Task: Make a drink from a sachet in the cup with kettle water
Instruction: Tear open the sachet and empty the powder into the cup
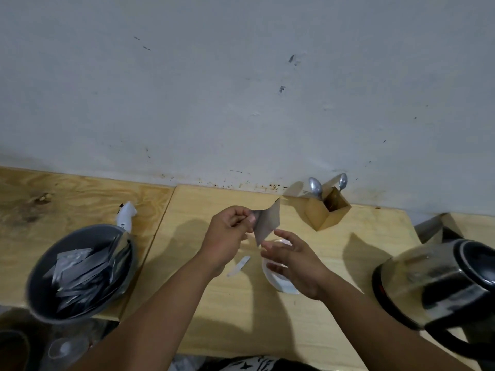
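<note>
At the lower left of the frame sits your round grey bowl (80, 274), filled with silvery foil sachets (83, 274). Just left of centre, your left hand (227, 236) pinches one grey foil sachet (266, 223) between thumb and fingers, holding it tilted above the light wooden table (334, 253). A small torn white strip (239, 265) lies on the table below. Right of it, your right hand (294, 266) hovers with fingers spread, empty, over the white cup (278, 282). At upper right stands a wooden box (325, 214) holding metal spoons (316, 187); at far right, the glass-and-black kettle (439, 287).
</note>
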